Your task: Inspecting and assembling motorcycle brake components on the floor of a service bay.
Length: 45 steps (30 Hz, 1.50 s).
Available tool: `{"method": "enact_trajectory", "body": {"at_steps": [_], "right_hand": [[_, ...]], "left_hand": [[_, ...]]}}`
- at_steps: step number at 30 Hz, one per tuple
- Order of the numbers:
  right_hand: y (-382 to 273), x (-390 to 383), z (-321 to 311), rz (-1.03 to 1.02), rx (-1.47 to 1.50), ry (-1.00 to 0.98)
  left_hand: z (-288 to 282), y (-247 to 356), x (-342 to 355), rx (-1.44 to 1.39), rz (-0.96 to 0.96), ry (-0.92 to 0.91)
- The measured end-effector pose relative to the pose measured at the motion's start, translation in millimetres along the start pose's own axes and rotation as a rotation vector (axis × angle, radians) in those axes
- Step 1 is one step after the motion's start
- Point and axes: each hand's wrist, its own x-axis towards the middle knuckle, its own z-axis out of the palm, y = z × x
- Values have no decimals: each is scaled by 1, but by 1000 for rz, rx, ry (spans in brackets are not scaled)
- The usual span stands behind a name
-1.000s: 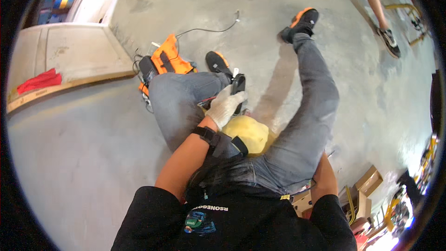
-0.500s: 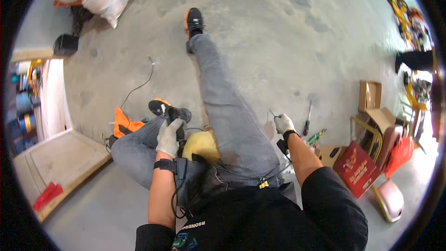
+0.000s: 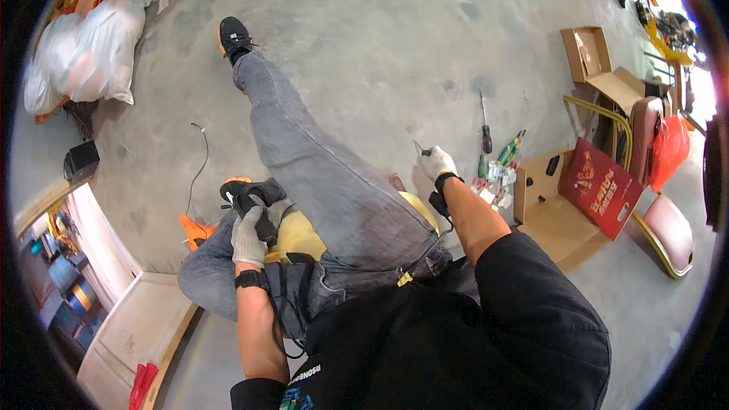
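The outstretched leg in faded grey denim (image 3: pixel 319 144) ends in a black shoe with an orange sole (image 3: pixel 234 34). Left of the leg, the left grip (image 3: pixel 247 241), in an off-white knitted glove, is around a black object (image 3: pixel 266 228); farther left shows a bright orange piece (image 3: pixel 197 232). A rounded pale-yellow object (image 3: pixel 298 237) shows beneath the leg. Right of the leg, the right grip (image 3: pixel 438 163) is likewise off-white, its slender tool (image 3: pixel 418 149) dark grey. Beyond are a black-handled screwdriver (image 3: pixel 487 138), a largely green tool (image 3: pixel 512 149), a brown cardboard box (image 3: pixel 531 182) and a red panel with paler print (image 3: pixel 598 191). The floor (image 3: pixel 364 23) is grey, mottled darker.
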Motion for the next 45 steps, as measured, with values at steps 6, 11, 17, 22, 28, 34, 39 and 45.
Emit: {"method": "enact_trajectory", "body": {"at_steps": [6, 11, 17, 22, 28, 34, 39, 45], "right_hand": [[-11, -13, -5, 32, 46, 57], [-19, -32, -2, 33, 27, 5], [-23, -32, 5, -6, 31, 6], [-27, -34, -1, 23, 15, -37], [-24, -26, 1, 23, 16, 0], [-25, -17, 3, 25, 6, 17], [-30, -22, 1, 39, -7, 4], [-31, -28, -5, 27, 2, 2]], "left_hand": [[7, 3, 1, 66, -29, 0], [11, 6, 1, 152, -40, -6], [10, 4, 7, 194, -28, -11], [5, 0, 11, 237, -18, -16], [8, 1, 8, 320, -11, 5], [15, 3, 4, 243, -22, 15], [20, 5, -3, 272, -42, 20], [16, 4, 4, 372, -22, 31]]}}
